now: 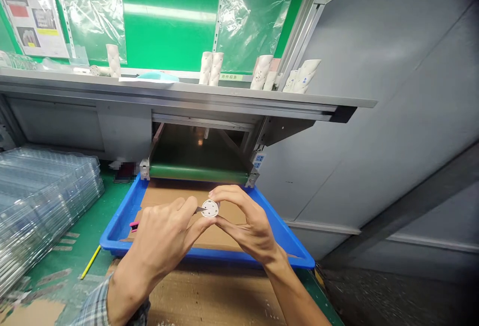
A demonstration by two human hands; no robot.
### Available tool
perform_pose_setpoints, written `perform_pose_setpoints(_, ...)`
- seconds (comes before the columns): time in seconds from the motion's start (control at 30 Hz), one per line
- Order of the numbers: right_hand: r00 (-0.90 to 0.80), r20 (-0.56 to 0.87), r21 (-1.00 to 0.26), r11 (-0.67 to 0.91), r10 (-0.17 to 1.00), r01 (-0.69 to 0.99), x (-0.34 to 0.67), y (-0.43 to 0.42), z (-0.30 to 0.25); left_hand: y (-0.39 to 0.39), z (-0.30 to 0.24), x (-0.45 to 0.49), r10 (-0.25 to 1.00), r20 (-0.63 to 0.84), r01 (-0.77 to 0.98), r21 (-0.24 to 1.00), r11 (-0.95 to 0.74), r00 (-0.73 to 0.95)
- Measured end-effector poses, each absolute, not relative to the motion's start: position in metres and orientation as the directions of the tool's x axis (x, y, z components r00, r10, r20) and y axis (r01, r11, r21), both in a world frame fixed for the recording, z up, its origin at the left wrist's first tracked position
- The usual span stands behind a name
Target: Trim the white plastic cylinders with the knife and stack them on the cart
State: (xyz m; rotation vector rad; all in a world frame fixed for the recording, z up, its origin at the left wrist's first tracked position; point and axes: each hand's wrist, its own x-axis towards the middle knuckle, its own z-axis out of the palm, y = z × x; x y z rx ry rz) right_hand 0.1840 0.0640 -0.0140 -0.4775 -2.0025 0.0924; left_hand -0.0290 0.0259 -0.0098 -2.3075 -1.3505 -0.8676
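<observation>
My right hand (245, 223) pinches a small round white plastic part (210, 208) between thumb and fingers, over a blue tray (112, 231) lined with brown cardboard. My left hand (164, 233) is closed round a thin metal blade or pick (200, 210), whose tip touches the left edge of the white part. A pink handle end (133, 225) shows just left of my left hand; whether it belongs to the tool I cannot tell.
A green conveyor belt (194, 172) ends at the tray's far edge, under a grey shelf (179, 94) holding several white tubular parts (211, 68). Stacks of clear plastic trays (41, 196) lie at the left. A grey wall stands at the right. Cardboard (209, 296) covers the near bench.
</observation>
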Motion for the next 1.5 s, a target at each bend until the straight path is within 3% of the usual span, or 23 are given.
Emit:
perform_pose_setpoints(0.17,-0.340,0.885,-0.196,0.917,0.317,0.347,0.179,0.060,-0.013,0.022,-0.009,-0.026,0.709,0.611,0.864,0.079,-0.498,0.353)
perform_pose_setpoints(0.53,-0.260,0.929,-0.112,0.872,0.261,0.477,0.170,0.050,-0.016,0.019,-0.008,-0.021,0.687,0.632,0.855,0.074,-0.513,0.358)
perform_pose_setpoints(0.73,-0.252,0.927,-0.124,0.862,0.277,0.492,0.168,0.051,-0.018,0.018,-0.006,-0.025,0.719,0.577,0.765,0.235,-0.600,0.386)
perform_pose_setpoints(0.9,-0.235,0.923,-0.170,0.870,0.305,0.463,0.168,0.050,-0.016,0.020,-0.003,-0.029,0.687,0.662,0.735,0.298,-0.609,0.301)
perform_pose_setpoints(1.0,-0.267,0.901,-0.200,0.872,0.342,0.446,0.167,0.047,-0.016,0.022,-0.004,-0.028,0.603,0.743,0.693,0.271,-0.669,0.291)
perform_pose_setpoints(1.13,-0.322,0.876,-0.208,0.883,0.359,0.420,0.163,0.046,-0.020,0.024,-0.009,-0.025,0.498,0.820,0.746,0.140,-0.652,0.281)
perform_pose_setpoints(1.33,-0.231,0.893,-0.275,0.873,0.387,0.402,0.162,0.048,-0.021,0.025,-0.007,-0.027,0.513,0.797,0.696,0.170,-0.698,0.320)
perform_pose_setpoints(1.5,-0.167,0.895,-0.305,0.842,0.413,0.445,0.163,0.048,-0.019,0.024,-0.002,-0.031,0.527,0.792,0.756,0.132,-0.642,0.309)
